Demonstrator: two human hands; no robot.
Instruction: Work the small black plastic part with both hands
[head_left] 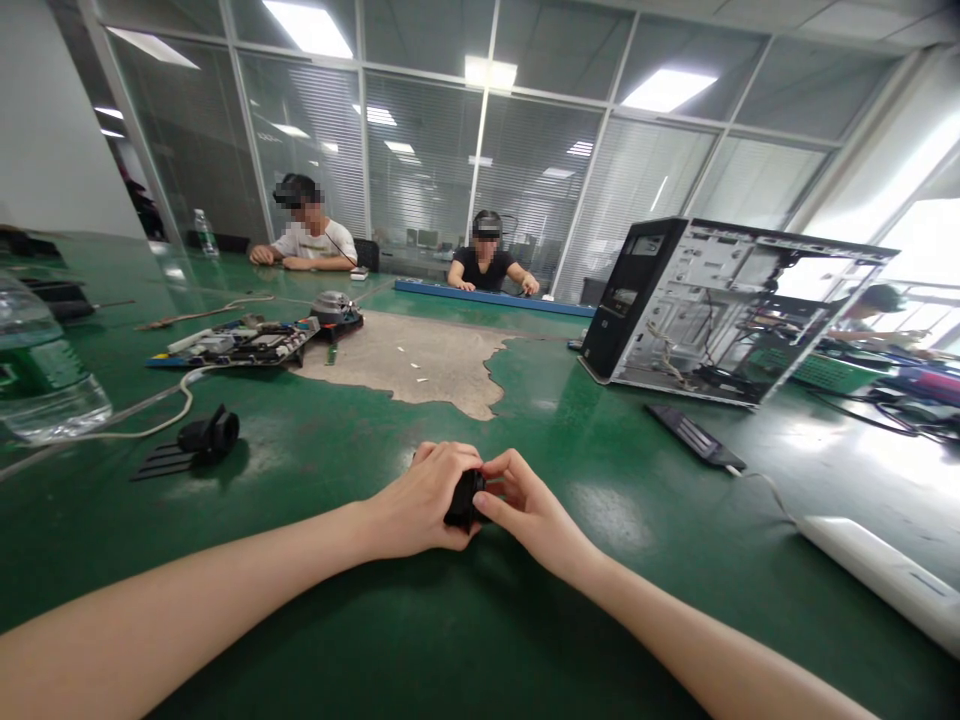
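Both of my hands meet over a small black part (463, 500) low above the green table, or resting on it; I cannot tell which. My left hand (431, 495) wraps round it from the left and hides much of it. From the right, the thumb and fingers of my right hand (517, 500) pinch its near edge. Its exact kind is hidden by the fingers. To the left lies a black plastic piece (199, 438) with a round ring and flat prongs, apart from my hands.
A circuit board (240, 342) with a fan cooler (335, 312) lies at the left, near a water bottle (45, 370). An open computer case (720, 315) stands right. A slotted black strip (694, 437) and white power strip (881, 575) lie nearer. Two people sit opposite.
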